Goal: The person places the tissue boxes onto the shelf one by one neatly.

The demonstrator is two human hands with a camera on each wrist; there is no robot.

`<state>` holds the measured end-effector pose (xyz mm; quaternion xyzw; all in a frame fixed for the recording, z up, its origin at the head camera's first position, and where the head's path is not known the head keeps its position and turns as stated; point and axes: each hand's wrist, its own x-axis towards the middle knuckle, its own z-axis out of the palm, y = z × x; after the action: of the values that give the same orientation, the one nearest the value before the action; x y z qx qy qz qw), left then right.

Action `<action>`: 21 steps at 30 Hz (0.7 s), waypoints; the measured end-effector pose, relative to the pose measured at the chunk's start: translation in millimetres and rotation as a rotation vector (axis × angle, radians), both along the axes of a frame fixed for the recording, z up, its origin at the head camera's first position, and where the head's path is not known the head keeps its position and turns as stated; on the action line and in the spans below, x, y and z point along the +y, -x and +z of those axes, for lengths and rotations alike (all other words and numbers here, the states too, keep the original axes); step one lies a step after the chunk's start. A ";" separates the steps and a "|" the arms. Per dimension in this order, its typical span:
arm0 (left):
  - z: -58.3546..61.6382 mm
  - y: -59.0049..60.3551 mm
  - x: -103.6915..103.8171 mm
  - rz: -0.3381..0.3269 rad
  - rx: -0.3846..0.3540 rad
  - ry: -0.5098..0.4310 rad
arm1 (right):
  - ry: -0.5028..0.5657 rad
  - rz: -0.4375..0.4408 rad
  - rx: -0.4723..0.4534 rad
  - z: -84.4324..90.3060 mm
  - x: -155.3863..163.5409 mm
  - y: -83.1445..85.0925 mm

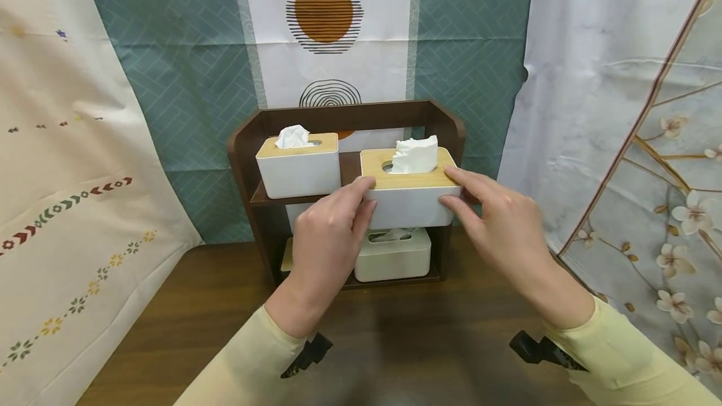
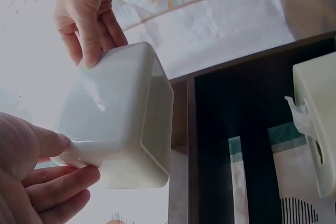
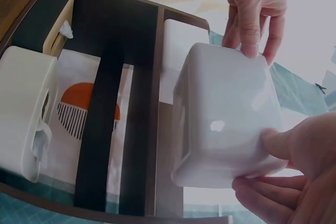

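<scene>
Both hands hold a white tissue box (image 1: 414, 208) with a light wooden lid and a tissue standing out of its slot. My left hand (image 1: 327, 224) pinches its left end, thumb low on the side and fingers at the lid's edge. At the opposite end, my right hand (image 1: 502, 218) grips it the same way. The box is level, at the front of the upper tier of a dark brown shelf (image 1: 248, 212). In the left wrist view its smooth white front (image 2: 105, 103) faces the camera. A similar white tissue box (image 1: 301, 173) stands on the upper tier's left side.
On the lower tier sits a cream tissue box (image 1: 393, 262). Left of it is a dark-sided box with a wooden top (image 3: 44, 19), mostly hidden by my left hand in the head view. The shelf stands on a brown wooden table (image 1: 395, 337), with patterned cloths (image 1: 468, 49) behind and beside it.
</scene>
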<state>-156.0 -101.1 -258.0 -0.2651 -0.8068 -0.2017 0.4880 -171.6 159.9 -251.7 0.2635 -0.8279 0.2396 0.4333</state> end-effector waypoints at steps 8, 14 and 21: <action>10.4 16.7 -2.3 0.010 -0.026 0.001 | 0.004 0.001 -0.051 9.8 -4.0 19.5; 12.2 32.3 -1.1 0.023 -0.040 -0.019 | -0.003 -0.016 -0.095 15.8 -6.7 35.2; 13.1 47.8 -0.9 0.042 -0.071 -0.027 | 0.004 -0.032 -0.127 19.7 -11.4 51.8</action>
<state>-203.8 -102.0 -244.9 -0.2343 -0.8262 -0.2115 0.4666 -223.4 148.6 -232.0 0.2337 -0.8574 0.2507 0.3840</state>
